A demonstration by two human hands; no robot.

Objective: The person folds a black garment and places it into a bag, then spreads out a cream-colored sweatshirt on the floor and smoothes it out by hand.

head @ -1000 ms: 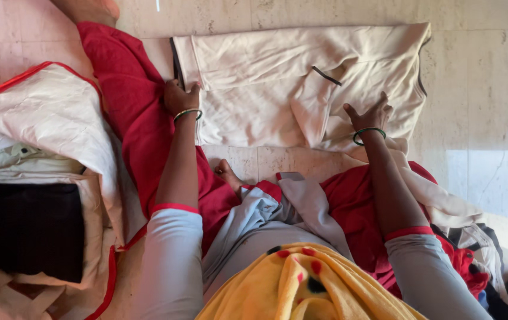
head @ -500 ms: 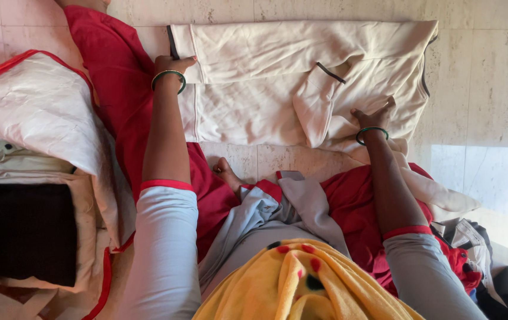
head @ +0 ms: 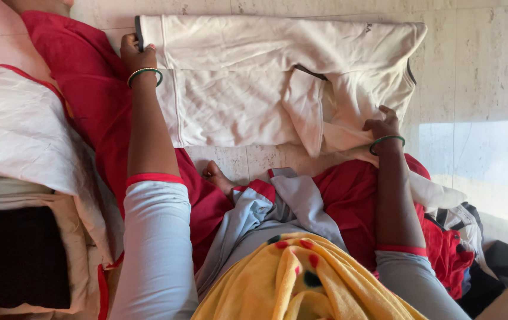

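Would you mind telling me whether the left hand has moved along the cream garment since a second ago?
Yes. The left hand has slid up the cream garment's left edge, from about halfway along it to its far corner, where it now grips the dark-trimmed hem.

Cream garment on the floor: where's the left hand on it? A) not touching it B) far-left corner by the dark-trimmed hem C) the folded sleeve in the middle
B: the left hand grips the cream garment at its far-left corner, beside the dark edge trim.
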